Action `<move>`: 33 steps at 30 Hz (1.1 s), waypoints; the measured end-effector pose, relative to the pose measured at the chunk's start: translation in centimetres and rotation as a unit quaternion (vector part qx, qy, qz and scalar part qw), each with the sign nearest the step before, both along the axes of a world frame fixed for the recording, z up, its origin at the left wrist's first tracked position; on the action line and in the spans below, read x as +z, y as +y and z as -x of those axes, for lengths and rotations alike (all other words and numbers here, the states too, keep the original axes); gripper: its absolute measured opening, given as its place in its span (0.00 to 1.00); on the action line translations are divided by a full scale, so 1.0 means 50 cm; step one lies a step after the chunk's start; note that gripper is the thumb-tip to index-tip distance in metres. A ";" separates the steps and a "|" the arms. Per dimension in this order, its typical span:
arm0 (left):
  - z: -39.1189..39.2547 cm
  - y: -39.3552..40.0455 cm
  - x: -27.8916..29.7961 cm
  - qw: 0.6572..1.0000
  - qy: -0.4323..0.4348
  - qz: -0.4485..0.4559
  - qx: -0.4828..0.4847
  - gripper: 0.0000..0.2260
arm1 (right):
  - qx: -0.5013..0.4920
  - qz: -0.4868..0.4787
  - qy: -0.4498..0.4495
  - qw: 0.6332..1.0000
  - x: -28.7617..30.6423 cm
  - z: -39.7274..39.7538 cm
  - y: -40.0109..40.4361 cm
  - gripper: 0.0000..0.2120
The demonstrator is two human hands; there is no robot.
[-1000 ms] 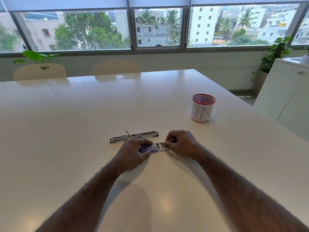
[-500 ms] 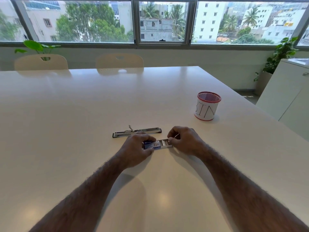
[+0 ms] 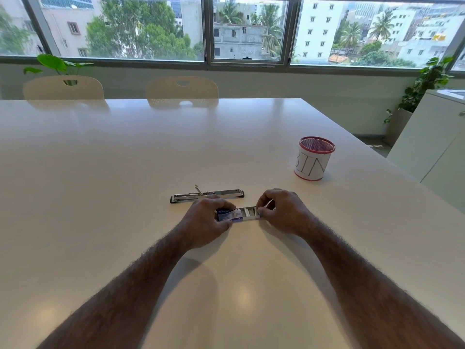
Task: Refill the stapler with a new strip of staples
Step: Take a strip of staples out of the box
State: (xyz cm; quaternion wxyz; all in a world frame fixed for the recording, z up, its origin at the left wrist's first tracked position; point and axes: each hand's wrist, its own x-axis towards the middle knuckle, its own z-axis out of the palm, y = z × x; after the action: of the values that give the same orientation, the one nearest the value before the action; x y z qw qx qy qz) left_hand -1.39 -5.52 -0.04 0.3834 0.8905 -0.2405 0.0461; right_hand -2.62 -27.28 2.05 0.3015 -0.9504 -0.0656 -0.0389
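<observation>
A small blue staple box (image 3: 230, 215) lies on the white table (image 3: 125, 172) in front of me. My left hand (image 3: 206, 222) grips its blue sleeve. My right hand (image 3: 281, 210) pinches the end of the inner tray (image 3: 249, 213), which is slid partly out to the right; pale staple strips show inside it. A slim metal stapler (image 3: 207, 195) lies flat just behind my left hand, opened out lengthwise, with a small spring piece sticking up near its middle.
A white cup with a red mesh rim marked "BIN" (image 3: 313, 159) stands at the right, beyond my right hand. Two chairs (image 3: 181, 89) sit at the table's far edge. A white cabinet (image 3: 437, 147) stands to the right of the table.
The inner tray has slid a little further out of the blue sleeve to the right. Both hands stay on the box; the stapler has not moved.
</observation>
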 end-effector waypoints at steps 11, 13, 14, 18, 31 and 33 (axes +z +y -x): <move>0.000 0.000 0.002 1.000 0.004 0.000 0.002 0.14 | 0.009 0.011 -0.010 1.000 -0.001 0.002 -0.002 0.03; 0.000 0.001 0.002 1.000 0.003 -0.004 0.001 0.14 | 0.013 0.014 -0.016 1.000 0.000 0.003 -0.001 0.03; 0.000 0.001 0.002 1.000 0.003 -0.004 0.001 0.14 | 0.017 0.015 -0.018 1.000 0.000 0.003 -0.002 0.03; 0.000 0.001 0.003 1.000 0.000 -0.006 0.000 0.14 | 0.040 0.019 -0.025 0.999 0.006 0.005 -0.009 0.06; -0.006 0.002 -0.002 1.000 0.008 -0.006 -0.003 0.13 | 0.067 -0.051 -0.034 0.996 0.030 0.012 -0.020 0.04; -0.007 0.002 -0.002 1.000 0.011 -0.006 -0.002 0.13 | 0.019 -0.139 -0.009 0.990 0.032 0.009 -0.021 0.04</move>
State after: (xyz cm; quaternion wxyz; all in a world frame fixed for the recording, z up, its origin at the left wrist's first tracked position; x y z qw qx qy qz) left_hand -1.05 -5.41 -0.14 0.3811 0.8926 -0.2385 0.0336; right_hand -3.09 -28.31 3.66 0.4306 -0.8976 -0.0801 -0.0506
